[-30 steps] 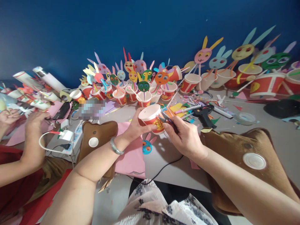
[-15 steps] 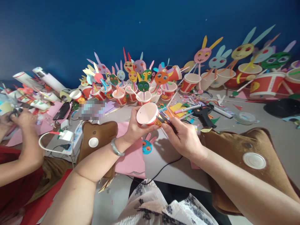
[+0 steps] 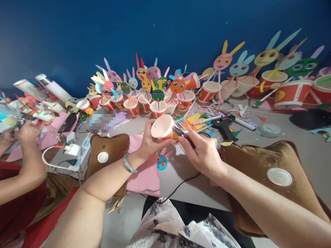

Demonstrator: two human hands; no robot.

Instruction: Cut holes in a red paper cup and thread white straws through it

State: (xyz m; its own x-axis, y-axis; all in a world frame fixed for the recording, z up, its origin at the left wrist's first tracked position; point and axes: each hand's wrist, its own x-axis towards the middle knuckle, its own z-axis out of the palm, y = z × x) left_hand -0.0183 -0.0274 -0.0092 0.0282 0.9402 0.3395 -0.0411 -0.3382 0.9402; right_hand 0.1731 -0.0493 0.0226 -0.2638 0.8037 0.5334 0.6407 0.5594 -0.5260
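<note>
Above the worktop [image 3: 173, 179], the left hand [image 3: 148, 140] pinches and the right hand [image 3: 205, 154] grips: respectively a tilted red-and-white paper cup [image 3: 162, 127] and dark scissors [image 3: 179, 132] by its rim. Probably snipping is in hand; the next move calls for steadying the cup.

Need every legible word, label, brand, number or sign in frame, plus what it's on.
No text can be read.
Paper cup in the left hand: gold print on red, partly covered; no legible words.
Large red-and-white cup at far right: marks on its white stripe, too small to read.
</note>
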